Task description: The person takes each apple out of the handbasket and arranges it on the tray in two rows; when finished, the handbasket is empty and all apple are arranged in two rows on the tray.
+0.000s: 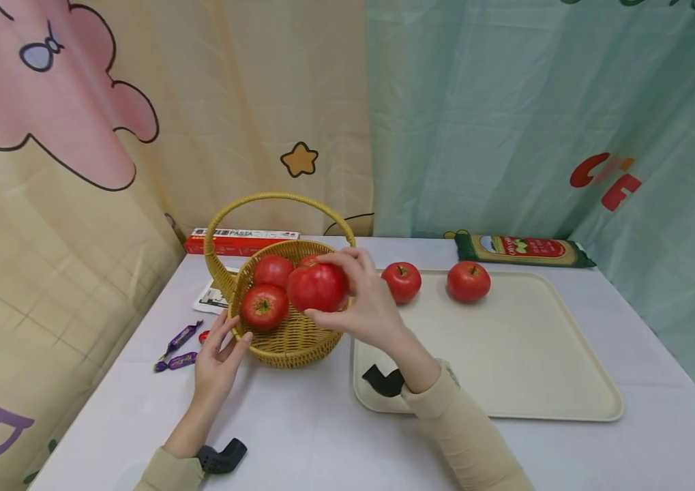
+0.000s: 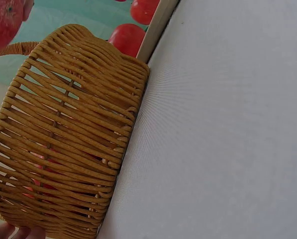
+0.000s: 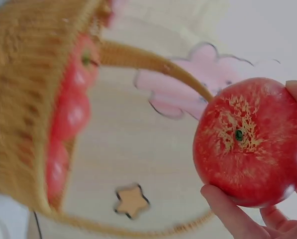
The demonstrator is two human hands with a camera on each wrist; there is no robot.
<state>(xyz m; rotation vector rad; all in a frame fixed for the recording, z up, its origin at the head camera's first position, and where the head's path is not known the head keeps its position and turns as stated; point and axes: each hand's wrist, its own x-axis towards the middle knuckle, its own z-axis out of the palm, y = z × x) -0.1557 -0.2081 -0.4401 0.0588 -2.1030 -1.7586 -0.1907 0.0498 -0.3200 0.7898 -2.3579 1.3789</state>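
My right hand holds a red apple between thumb and fingers, over the right part of a yellow wicker basket. In the right wrist view the held apple shows its stem end, raised above the basket's rim. Inside the basket lie other red apples, one partly hidden behind the held apple. The left hand grips the basket's near left rim with thumb and fingers; in the left wrist view its fingertips touch the woven side. The basket's tall handle arches at the back.
Right of the basket lies a cream tray with two red apples near its back edge. A green-and-red package lies behind the tray, a red pasta box behind the basket. Purple-wrapped candies and a white packet lie left.
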